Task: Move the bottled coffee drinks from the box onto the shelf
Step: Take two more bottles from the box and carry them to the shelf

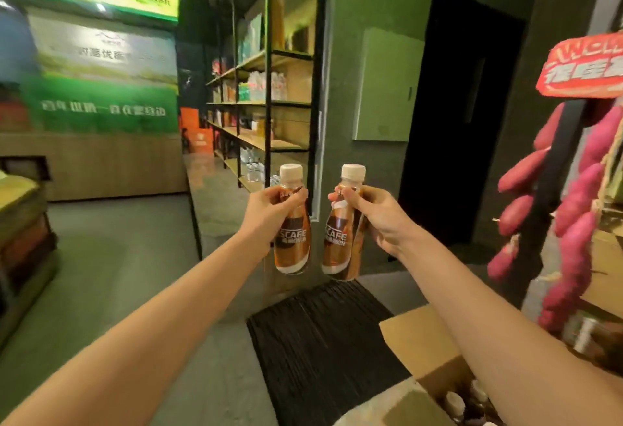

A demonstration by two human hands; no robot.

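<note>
From the head camera, both bare arms reach forward, each hand closed around one bottled coffee drink, held upright in the air near picture centre. The left hand [269, 211] wraps the neck and shoulder of the left bottle [292, 223]; the right hand [377, 215] grips the right bottle [342, 226] the same way. The two bottles sit just beside each other, apart, with a narrow gap between.

Each bottle is clear plastic with a cream screw cap, a brown sleeve label with a dark band reading "SCAFE" in white letters, and a white curve near the base.

At 5 o'clock, low in the picture, an open cardboard box [424, 344] holds more cream-capped bottles. At 11 o'clock from the hands stands the black-framed shelf [269, 54] with wooden boards, partly stocked. A dark ribbed mat [323, 341] lies on the floor at 6 o'clock.
</note>
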